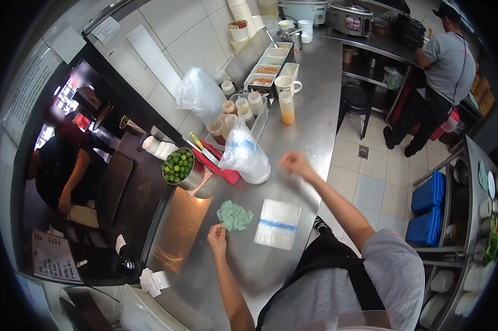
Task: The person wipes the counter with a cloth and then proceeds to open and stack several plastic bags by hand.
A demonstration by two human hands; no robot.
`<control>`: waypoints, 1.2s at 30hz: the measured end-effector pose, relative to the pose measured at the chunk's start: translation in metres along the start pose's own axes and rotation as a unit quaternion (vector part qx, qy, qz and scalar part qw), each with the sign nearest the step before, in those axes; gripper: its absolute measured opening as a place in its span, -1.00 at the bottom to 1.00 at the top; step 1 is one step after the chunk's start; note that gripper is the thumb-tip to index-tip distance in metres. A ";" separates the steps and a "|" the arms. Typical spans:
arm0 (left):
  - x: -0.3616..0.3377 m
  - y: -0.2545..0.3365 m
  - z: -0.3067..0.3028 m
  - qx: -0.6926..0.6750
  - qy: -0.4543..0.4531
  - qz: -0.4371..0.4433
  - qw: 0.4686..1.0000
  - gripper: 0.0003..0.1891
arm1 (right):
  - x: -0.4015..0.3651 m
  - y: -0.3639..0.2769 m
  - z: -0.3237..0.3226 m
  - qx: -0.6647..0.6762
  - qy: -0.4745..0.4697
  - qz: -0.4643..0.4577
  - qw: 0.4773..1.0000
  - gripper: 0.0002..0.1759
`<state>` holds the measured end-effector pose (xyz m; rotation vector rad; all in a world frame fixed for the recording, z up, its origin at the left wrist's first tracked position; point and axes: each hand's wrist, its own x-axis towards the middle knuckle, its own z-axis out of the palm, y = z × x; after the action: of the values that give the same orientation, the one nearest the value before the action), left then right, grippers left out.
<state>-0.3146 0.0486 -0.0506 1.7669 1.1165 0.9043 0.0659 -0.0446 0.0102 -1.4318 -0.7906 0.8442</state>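
Observation:
A crumpled green cloth [235, 215] lies on the steel counter. My left hand [217, 238] is closed, its fingertips pinching the lower left edge of the cloth. My right hand [296, 165] is raised over the counter's right side, its fingers smeared by motion. To its left stands a filled clear plastic bag [245, 157]. Between me and that bag lies a flat stack of white plastic bags [278, 224] with a blue band around it.
A metal pot of green limes [178, 165] and a red holder with knives [216, 164] stand left of the bag. Sauce bottles in a basket [258, 124], an orange bottle [287, 108] and food trays [263, 73] line the back. Co-workers stand at right [446, 71] and beyond the window [67, 160].

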 end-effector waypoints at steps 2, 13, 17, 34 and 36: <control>0.002 0.002 0.003 -0.033 0.002 -0.017 0.999 -0.90 | 0.061 -0.010 -0.047 -0.120 0.248 -0.109 0.955 -0.25; -0.011 0.001 0.026 -0.033 0.131 -0.099 0.986 -0.82 | 0.213 -0.060 -0.124 -0.284 0.051 -0.183 0.940 -0.28; -0.017 0.013 0.038 0.032 0.183 -0.121 0.975 -0.76 | 0.229 -0.123 -0.119 -0.361 0.111 -0.284 0.881 -0.36; -0.084 0.133 0.125 0.327 0.023 -0.143 0.934 -0.78 | 0.340 -0.119 0.016 -0.393 -0.109 -0.244 0.880 -0.34; -0.090 0.122 0.128 0.320 0.014 -0.156 0.934 -0.81 | 0.350 -0.103 0.015 -0.410 -0.124 -0.219 0.877 -0.37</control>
<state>-0.1932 -0.1006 -0.0010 1.9905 1.7946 0.3853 0.2296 0.2690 0.0996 -1.7681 -1.7394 0.3263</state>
